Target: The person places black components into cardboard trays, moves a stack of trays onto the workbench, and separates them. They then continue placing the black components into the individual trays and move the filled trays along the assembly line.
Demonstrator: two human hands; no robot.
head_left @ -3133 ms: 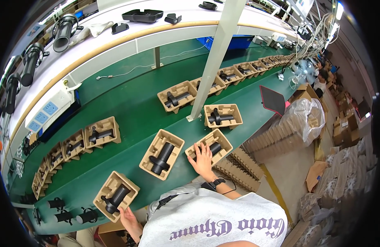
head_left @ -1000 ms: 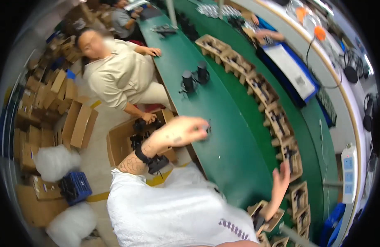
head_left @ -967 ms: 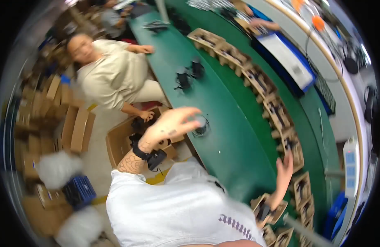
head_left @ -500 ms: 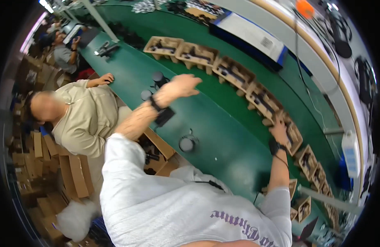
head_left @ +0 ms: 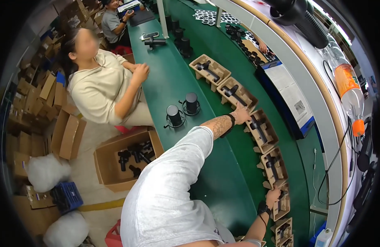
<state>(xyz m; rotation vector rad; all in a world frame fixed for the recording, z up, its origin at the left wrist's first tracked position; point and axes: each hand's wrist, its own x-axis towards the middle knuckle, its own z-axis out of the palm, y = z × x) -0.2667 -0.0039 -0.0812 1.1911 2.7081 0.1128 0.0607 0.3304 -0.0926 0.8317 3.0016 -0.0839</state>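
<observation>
A row of brown moulded pulp trays, each with a black T-shaped part inside, runs along the green bench. My left hand (head_left: 241, 114) reaches to the meeting corner of two trays, the farther one (head_left: 249, 99) and the nearer one (head_left: 256, 138). Its fingers look spread over the rims, close to the black part (head_left: 259, 128). Lower in the row, my right hand (head_left: 273, 196) grips the side edge of another tray (head_left: 283, 210), its fingertips partly hidden at the wall. A black part (head_left: 272, 164) lies in the tray between my hands.
Two black cylinders with ring bases (head_left: 173, 116) stand on the bench (head_left: 223, 181) to my left. A co-worker in a cream top (head_left: 99, 88) sits beside an open carton (head_left: 103, 154) of black parts. A blue-edged white box (head_left: 287, 94) lies beyond the trays, under a shelf rail (head_left: 332, 181).
My view has swung left. My left hand has gone from above the bench to the tray row; my right hand remains at a tray. The co-worker has sat upright, hands raised together.
</observation>
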